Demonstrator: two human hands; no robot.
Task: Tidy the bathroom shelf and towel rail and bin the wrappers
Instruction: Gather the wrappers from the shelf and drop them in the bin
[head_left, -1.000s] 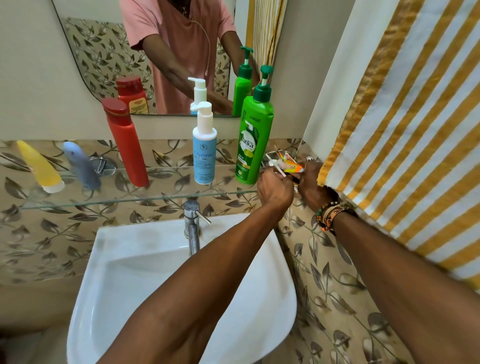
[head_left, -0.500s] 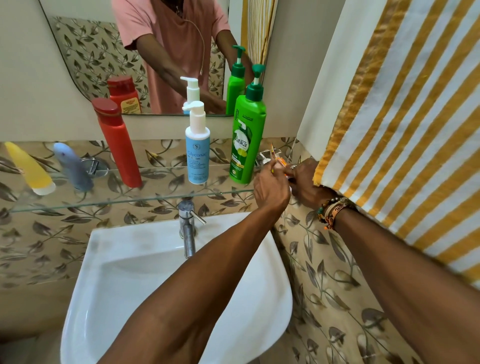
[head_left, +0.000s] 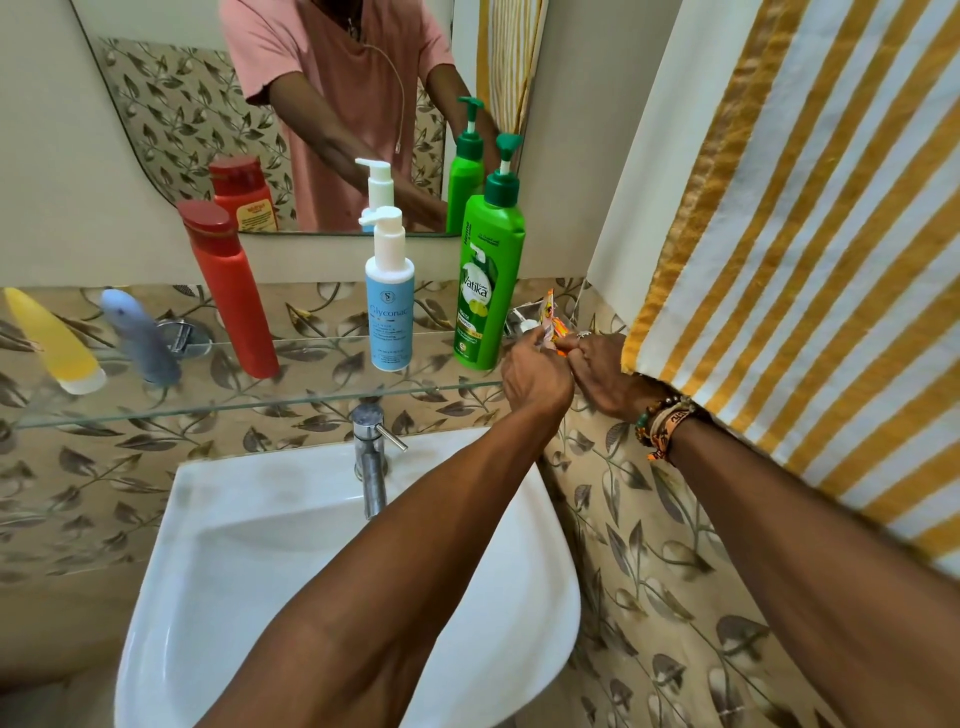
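While the orange-and-yellow wrappers (head_left: 551, 326) stand bunched at the right end of the glass shelf (head_left: 208, 411), both hands pinch them from either side. The left hand (head_left: 535, 374) closes its fingertips on the near edge, and the right hand (head_left: 602, 364), ringed and with beaded bracelets (head_left: 665, 422) at the wrist, curls its fingers round the far side. Held like this, the loose scraps are probably being gathered into one bundle that a single hand can carry to the bin; no bin is in view.

Just left of the hands stands the green pump bottle (head_left: 485, 291), upright, then the blue-and-white pump bottle (head_left: 389, 314) and the red bottle (head_left: 228, 291). Further left, a blue tube (head_left: 137, 338) and a yellow tube (head_left: 52, 343) stand cap down. The upright row looks already sorted. The striped towel (head_left: 805, 234) hangs at the right, brushing the right wrist; its rail is not visible. Below are the tap (head_left: 371, 457) and the white sink (head_left: 249, 571).

A second ago the wrappers were fanned out, with a white sliver poking left. Now they are drawn together and point upward, and the hands have closed in until they touch. The bottles keep their order.
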